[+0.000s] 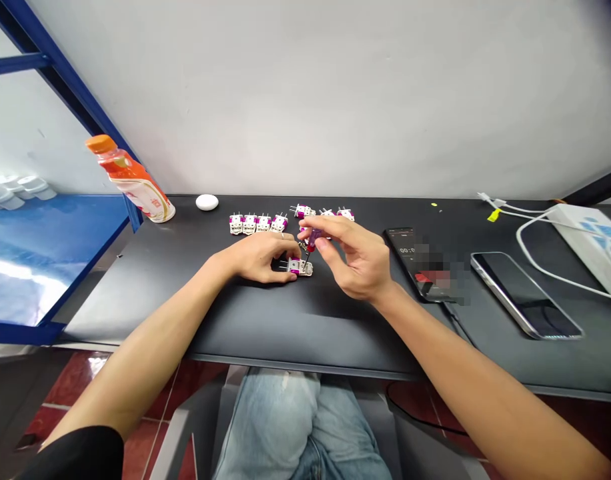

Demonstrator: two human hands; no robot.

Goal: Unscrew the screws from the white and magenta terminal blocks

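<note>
Beside my left hand (pixel 260 259), which clamps its near end, 1 white-purple module (pixel 299 268) lies lengthwise left to right; my right hand (pixel 358 261) pinches the screwdriver (pixel 311 245) over it.

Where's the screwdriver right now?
Near the middle of the head view: the screwdriver is in the right hand, its shaft pointing down at the white-and-purple part held by the left hand on the black table.
</note>
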